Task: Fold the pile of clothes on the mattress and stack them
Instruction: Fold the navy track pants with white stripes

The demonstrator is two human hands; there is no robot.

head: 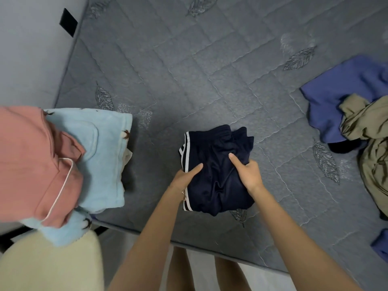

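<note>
A folded navy garment [218,181] with white side stripes lies near the front edge of the grey quilted mattress [189,70]. My left hand [185,178] grips its left striped edge, thumb on top and fingers tucked beneath. My right hand [248,172] grips its right side, thumb pressing the cloth. At the left stands a stack: a pink garment [31,160] with white piping on top of a light blue fleece garment [105,156]. An unfolded pile sits at the right: a blue-purple garment [340,91] and a crumpled khaki garment [371,139].
A cream cushion or seat [48,263] sits below the stack, off the mattress corner. A white wall [27,49] runs along the mattress's left side. Another bit of blue cloth [381,244] shows at the right edge. My legs [205,269] stand against the front edge.
</note>
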